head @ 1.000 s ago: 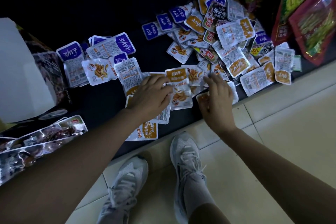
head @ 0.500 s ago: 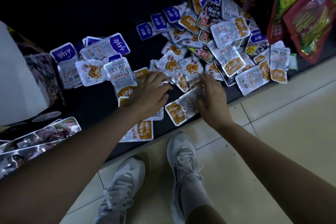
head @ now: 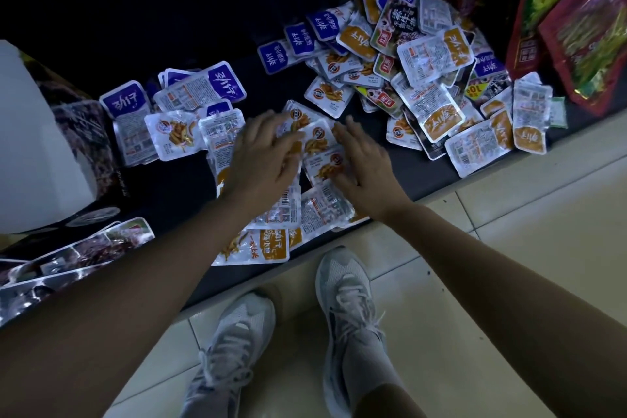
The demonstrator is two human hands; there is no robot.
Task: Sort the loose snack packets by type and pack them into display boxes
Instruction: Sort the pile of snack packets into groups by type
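Loose snack packets lie scattered on a dark shelf. A stack of orange-labelled packets sits at the middle front, and both hands lie on it. My left hand presses flat on the stack's left side with fingers spread. My right hand lies flat on its right side. A big mixed heap of orange, purple and dark packets lies to the right. Purple-labelled packets are grouped at the left. A display box with a white flap stands at far left.
Large red and green snack bags lean at the far right. Long clear packets lie at the shelf's front left. A bigger orange packet overhangs the shelf edge. Below are tiled floor and my two grey shoes.
Both hands have swept more orange packets from the heap toward the middle, and the stack between them has grown. The hands have come closer together.
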